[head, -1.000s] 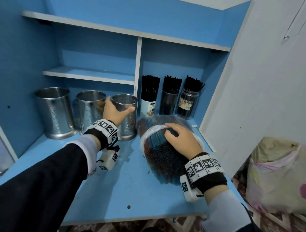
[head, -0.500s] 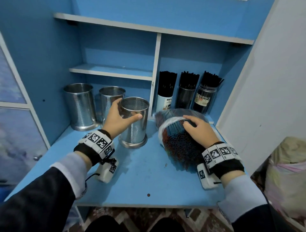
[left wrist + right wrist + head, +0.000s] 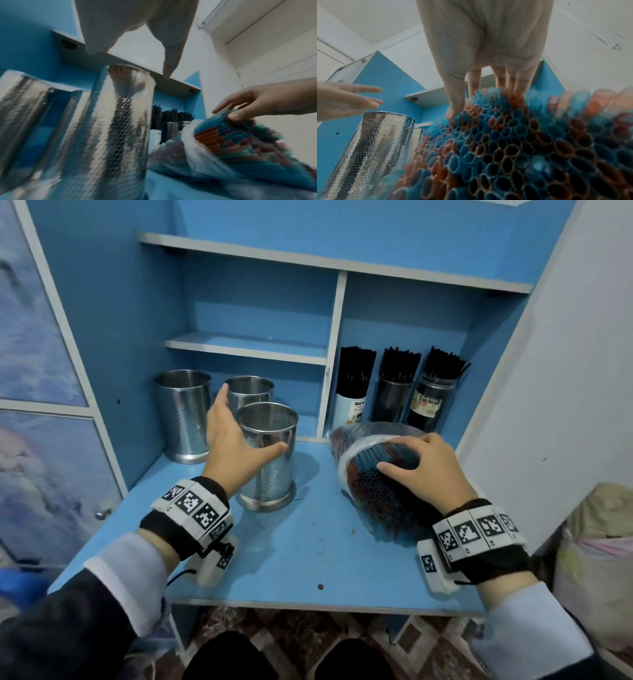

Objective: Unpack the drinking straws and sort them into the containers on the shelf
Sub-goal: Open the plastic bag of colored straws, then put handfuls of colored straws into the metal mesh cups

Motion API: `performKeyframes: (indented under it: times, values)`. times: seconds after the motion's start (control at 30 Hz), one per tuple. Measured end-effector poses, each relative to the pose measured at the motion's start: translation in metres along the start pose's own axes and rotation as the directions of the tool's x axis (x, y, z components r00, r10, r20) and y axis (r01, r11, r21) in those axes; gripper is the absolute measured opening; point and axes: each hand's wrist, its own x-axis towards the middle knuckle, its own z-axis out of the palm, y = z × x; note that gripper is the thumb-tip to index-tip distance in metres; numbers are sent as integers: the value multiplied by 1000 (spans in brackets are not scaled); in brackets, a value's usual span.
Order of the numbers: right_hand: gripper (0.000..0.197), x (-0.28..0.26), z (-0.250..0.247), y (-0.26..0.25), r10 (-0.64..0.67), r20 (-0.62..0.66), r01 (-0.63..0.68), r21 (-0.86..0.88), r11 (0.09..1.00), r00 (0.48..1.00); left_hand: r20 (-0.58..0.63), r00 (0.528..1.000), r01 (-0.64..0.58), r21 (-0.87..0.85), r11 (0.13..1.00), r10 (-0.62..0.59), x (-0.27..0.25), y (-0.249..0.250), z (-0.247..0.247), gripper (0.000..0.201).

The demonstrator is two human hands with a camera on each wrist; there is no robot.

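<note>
1. Blue shelf unit [image 3: 308, 542]: broad bottom board carrying everything; narrower boards above.
2. Clear plastic bag [image 3: 346, 460] of blue and red straws [image 3: 373, 487], lying on its side on the right of the board, open end toward the front, straw ends exposed. Nothing sorted yet, by the look of it.
3. Three perforated steel cups: front cup [image 3: 267, 453] standing forward near the middle of the board, two back cups [image 3: 183, 412] behind and to the left. All apparently without straws.
4. Three jars of black straws [image 3: 397, 388] in the right-hand compartment, behind the bag.
5. Right hand [image 3: 424, 470] draped over the top of the bag, fingers spread and bent down onto the straw ends, thumb pressing the face of the bundle; whether a bunch is already pinched, cannot tell.
6. Left hand [image 3: 229, 446] beside the front cup, fingers straight and spread, thumb reaching across the cup wall, gripping nothing.
7. Likely trouble: bag lying round and loose, so a pull on a few straws could roll it or drag neighbours out onto the board and floor; light front cup, unheld, could tip or slide if straws go in at a slant.
</note>
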Motion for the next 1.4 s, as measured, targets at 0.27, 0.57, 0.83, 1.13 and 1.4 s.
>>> performKeyframes:
  times: [0.27, 0.57, 0.83, 1.13, 1.4]
  values:
    - [34, -15, -14, 10, -60, -68, 60, 0, 998, 996, 205, 937, -265, -112, 958, 284, -40, 60, 46, 78]
    - [26, -48, -40, 18, -122, -78, 124, 22, 992, 989, 541, 832, -126, -30, 992, 123, -44, 59, 113, 106]
    - [44, -45, -14, 3, -124, -118, 129, 36, 991, 985, 685, 727, -32, -28, 999, 42, -27, 52, 130, 110]
    - [25, -68, -8, 4, -186, -341, 225, 77, 971, 921, 665, 746, -39, -9, 999, 35, -30, 46, 134, 105]
    - [29, -66, 4, -1, -78, -368, 152, 177, 972, 927, 666, 745, -45, 16, 999, 23, -31, 46, 133, 104]
